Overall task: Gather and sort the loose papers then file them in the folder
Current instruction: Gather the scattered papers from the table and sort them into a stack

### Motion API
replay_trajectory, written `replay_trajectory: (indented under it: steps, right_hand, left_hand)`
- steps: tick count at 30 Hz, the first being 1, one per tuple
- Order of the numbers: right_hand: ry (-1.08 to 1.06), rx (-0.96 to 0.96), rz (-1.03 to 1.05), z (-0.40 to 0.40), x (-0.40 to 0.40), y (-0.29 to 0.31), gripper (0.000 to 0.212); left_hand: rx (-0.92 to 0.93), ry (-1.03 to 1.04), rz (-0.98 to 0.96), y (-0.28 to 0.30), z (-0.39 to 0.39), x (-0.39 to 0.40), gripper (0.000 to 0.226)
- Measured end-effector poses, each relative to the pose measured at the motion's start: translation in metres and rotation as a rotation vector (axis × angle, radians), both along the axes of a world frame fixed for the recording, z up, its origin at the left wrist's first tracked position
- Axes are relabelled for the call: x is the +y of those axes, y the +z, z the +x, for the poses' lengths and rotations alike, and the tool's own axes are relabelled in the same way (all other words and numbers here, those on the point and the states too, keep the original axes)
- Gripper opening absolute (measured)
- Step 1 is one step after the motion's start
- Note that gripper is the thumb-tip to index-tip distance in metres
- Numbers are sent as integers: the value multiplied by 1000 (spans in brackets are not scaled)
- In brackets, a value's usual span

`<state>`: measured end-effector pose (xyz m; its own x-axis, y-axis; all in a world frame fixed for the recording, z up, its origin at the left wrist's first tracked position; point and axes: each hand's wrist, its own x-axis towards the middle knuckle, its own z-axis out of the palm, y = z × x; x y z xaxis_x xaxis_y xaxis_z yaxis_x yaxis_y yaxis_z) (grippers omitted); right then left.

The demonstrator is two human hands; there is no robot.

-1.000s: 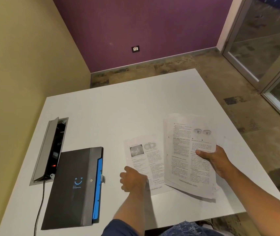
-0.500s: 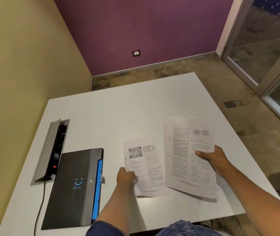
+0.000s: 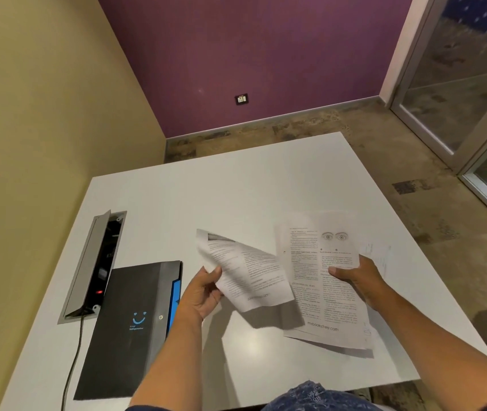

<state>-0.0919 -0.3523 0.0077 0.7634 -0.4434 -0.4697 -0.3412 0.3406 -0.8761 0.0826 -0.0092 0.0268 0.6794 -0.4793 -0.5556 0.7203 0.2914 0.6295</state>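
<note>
Where the smaller sheet [image 3: 245,274] lay flat on the table [image 3: 236,188] a second ago with the left hand [image 3: 202,295] only reaching its lower edge, it is now lifted clear of the surface, curled and tilted, casting a shadow on the table beneath it. That hand's grip is clenched on the sheet's left edge, thumb on top and fingers under. The right hand [image 3: 357,280] has hardly changed: its thumb presses the upper face of the bigger stack of papers [image 3: 322,289] in the lower right of the frame, fingers curled behind the right edge, grasping it as before. The stack's lower edge sits on or just over the table; I cannot tell which.

Both pieces are white pages printed with black text in columns. The top page of the stack shows a drawing of a pair of eyes near its upper right and a web address along the bottom. The lifted sheet carries a dark picture at its upper corner and a line of print at the bottom, too blurred to read. Edges of further pages peek out behind the stack at its right and bottom, so it holds more than one page; the exact count cannot be told.

One folder [image 3: 129,327] lies shut in the lower left of the frame, black with a blue smile mark and a blue strip along its right side, just beside the left wrist. One open cable box [image 3: 94,265] is set into the table above the folder, with one cord [image 3: 71,363] running down from it.
</note>
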Motion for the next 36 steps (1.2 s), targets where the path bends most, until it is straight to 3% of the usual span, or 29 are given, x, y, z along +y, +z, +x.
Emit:
replay_trajectory:
  steps: [4, 10, 13, 17, 22, 24, 27, 30, 36]
  right_hand:
    - [46, -10, 2, 18, 15, 1, 48]
    - [152, 5, -12, 31, 34, -3, 42]
    - [166, 14, -35, 34, 41, -4, 33]
    - [175, -15, -19, 37, 42, -4, 43]
    - [133, -74, 87, 37, 45, 3, 41]
    - [139, -97, 105, 37, 46, 4, 50]
    - [142, -126, 164, 39, 47, 6, 61]
    - [155, -161, 212, 39, 49, 9, 51]
    - [184, -233, 324, 38, 56, 16, 61]
  left_hand:
    - [-99, -203, -6, 4, -7, -25, 60]
    - [-120, -268, -164, 11, -13, -34, 66]
    - [-143, -323, -26, 14, -12, -36, 63]
    - [-121, -384, 170, 9, -14, -26, 33]
    - [-130, -535, 317, -1, -22, -25, 37]
    - [-165, -583, 375, -3, -24, -29, 36]
    - [-209, -509, 392, -2, -28, -37, 39]
    - [-288, -437, 387, -1, -31, -42, 54]
    - [-52, -188, 258, 0, -37, -44, 68]
